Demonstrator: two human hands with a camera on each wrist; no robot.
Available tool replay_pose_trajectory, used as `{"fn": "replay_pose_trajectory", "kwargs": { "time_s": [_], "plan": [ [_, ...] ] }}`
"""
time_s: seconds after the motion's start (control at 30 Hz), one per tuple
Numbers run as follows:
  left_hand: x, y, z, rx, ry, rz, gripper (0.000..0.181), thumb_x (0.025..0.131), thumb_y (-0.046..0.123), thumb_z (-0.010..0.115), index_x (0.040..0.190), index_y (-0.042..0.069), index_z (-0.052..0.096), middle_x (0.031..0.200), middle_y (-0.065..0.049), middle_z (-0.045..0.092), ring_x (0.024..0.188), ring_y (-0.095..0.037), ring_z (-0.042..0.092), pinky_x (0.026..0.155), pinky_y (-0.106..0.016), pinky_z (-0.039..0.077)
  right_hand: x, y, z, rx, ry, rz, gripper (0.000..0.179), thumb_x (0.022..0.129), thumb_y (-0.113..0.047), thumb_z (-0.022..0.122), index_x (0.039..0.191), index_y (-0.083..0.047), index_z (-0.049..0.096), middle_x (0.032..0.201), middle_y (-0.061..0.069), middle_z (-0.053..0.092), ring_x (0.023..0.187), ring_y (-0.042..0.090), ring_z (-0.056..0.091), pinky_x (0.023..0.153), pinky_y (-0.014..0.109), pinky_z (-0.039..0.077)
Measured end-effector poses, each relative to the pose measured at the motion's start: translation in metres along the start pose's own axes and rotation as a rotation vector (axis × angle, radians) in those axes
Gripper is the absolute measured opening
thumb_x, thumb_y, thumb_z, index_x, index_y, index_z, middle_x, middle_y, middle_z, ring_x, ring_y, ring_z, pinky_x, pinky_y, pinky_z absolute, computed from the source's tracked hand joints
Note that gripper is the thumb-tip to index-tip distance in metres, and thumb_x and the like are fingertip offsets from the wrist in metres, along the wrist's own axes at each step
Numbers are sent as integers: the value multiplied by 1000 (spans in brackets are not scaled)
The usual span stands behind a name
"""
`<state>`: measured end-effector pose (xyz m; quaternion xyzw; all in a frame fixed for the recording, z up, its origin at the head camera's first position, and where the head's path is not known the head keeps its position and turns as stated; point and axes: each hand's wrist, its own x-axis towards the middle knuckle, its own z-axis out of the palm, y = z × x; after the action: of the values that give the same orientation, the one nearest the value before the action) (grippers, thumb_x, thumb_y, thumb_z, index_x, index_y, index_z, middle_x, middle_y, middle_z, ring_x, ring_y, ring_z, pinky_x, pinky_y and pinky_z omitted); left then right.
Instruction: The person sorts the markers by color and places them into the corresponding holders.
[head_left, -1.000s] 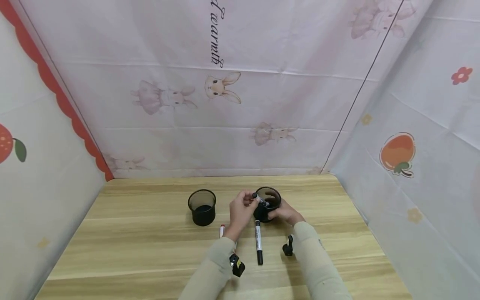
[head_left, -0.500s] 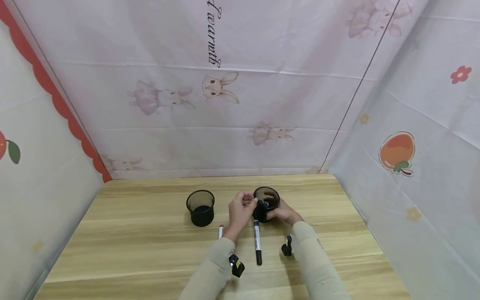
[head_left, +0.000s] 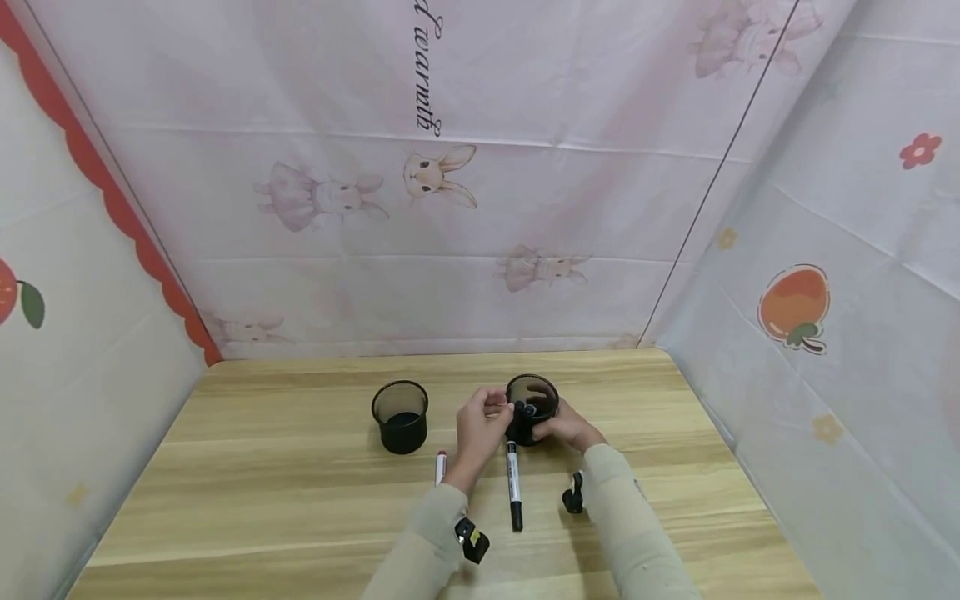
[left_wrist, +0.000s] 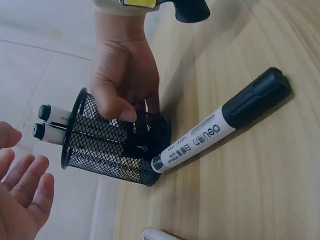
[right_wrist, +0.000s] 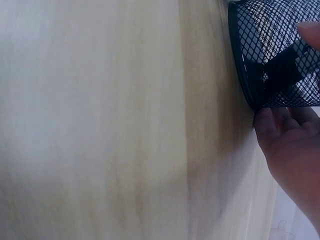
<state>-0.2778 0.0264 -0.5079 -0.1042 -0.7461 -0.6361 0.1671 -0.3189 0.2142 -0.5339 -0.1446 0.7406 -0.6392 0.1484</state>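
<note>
My right hand (head_left: pixel 568 427) grips a black mesh pen cup (left_wrist: pixel 102 155) from its right side, thumb across the mesh. Two whiteboard markers stand in that cup, a nearer marker (left_wrist: pixel 50 132) and another marker (left_wrist: pixel 56 115) beside it, their white ends above the rim. My left hand (head_left: pixel 480 429) is at the cup's left rim. In the left wrist view its fingers are loosely bent, apart from the markers, with nothing between them. The right wrist view shows the right fingers around the cup near its base. A black-capped whiteboard marker (left_wrist: pixel 197 137) lies on the table before the cup.
A second black mesh pen cup (head_left: pixel 403 432) stands to the left, with no pens visible in it. A red-tipped marker (head_left: pixel 440 467) lies partly hidden by the left forearm. The wooden table (head_left: pixel 285 500) meets printed cloth walls at the back and sides.
The marker in my left hand has slid down into the right-hand cup, and the left fingers have let it go. My right hand has kept its grip on the cup.
</note>
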Motion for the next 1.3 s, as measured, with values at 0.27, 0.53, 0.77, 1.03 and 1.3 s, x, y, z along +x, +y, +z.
{"fn": "replay_pose_trajectory", "kwargs": {
  "time_s": [0.27, 0.53, 0.77, 1.03, 1.3],
  "plan": [
    [-11, 4, -9, 94, -56, -43, 29, 81, 4, 68, 109, 6, 64, 104, -14, 63, 91, -27, 62, 74, -41, 52, 2, 6, -3, -23, 4, 1, 93, 58, 16, 66, 141, 4, 26, 134, 30, 40, 118, 39, 40, 100, 48, 28],
    [-15, 3, -14, 319, -118, -1, 28, 81, 13, 69, 109, 12, 66, 107, -7, 60, 95, -24, 58, 78, -38, 49, 9, 27, -7, -45, 58, 12, 97, 55, 11, 71, 142, -6, 32, 133, 22, 45, 116, 34, 43, 99, 48, 28],
    [-20, 10, -16, 550, -184, 74, 28, 80, 19, 71, 107, 15, 67, 110, -6, 57, 98, -24, 57, 76, -39, 49, 3, 15, -3, 26, 41, 33, 95, 59, 15, 68, 143, -4, 28, 140, 28, 32, 123, 40, 36, 101, 51, 27],
    [-28, 4, -15, 722, -240, 112, 28, 80, 23, 72, 106, 15, 67, 108, -6, 56, 94, -23, 57, 74, -37, 49, -3, 0, 3, 20, 4, 42, 95, 59, 15, 66, 143, 3, 23, 140, 31, 29, 123, 40, 35, 101, 47, 28],
    [-38, -7, -12, 829, -289, 139, 30, 75, 25, 74, 102, 15, 69, 99, -7, 59, 84, -24, 58, 69, -36, 47, 3, 23, -4, -38, 43, 7, 94, 57, 10, 69, 141, -5, 30, 133, 23, 42, 115, 34, 44, 93, 38, 35]
  ]
}}
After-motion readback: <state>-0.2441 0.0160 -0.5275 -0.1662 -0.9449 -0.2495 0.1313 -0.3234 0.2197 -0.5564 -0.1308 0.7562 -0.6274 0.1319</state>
